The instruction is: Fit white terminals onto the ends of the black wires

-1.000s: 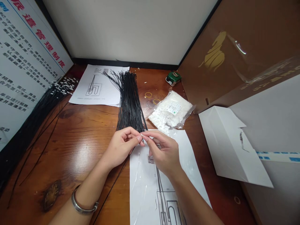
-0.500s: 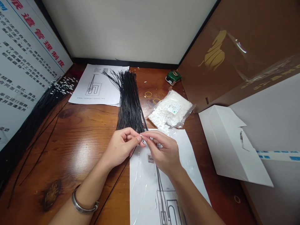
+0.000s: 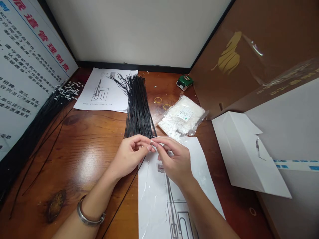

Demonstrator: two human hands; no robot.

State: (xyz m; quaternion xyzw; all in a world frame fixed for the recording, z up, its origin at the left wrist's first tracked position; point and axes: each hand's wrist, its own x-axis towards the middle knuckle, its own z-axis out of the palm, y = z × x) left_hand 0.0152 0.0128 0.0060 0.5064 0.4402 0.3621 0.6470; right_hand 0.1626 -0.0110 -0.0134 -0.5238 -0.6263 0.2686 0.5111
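Note:
My left hand (image 3: 133, 152) is closed in a pinch on a thin black wire (image 3: 124, 194), which trails from it down to the front edge of the view. Fingertip to fingertip with it, my right hand (image 3: 174, 159) pinches a tiny white connector (image 3: 152, 142), mostly covered by the fingers. How far the wire's end sits in the connector cannot be made out. Just beyond both hands lies a thick bundle of black wires (image 3: 139, 106). A clear bag of small white connectors (image 3: 183, 114) rests past my right hand, some spilling from its near end.
Under my right hand is a printed drawing sheet (image 3: 149, 205); another sheet (image 3: 84, 96) lies behind. Wires with white ends (image 3: 67, 91) line the left side. A green tape measure (image 3: 184, 82), yellow rubber bands (image 3: 158, 99), a white folded card (image 3: 239, 146) and a brown box (image 3: 254, 43) are around.
Both hands stay together in nearly the same place, with slight finger movement at the tips. A bit more of the white piece shows between them. The view has shifted slightly.

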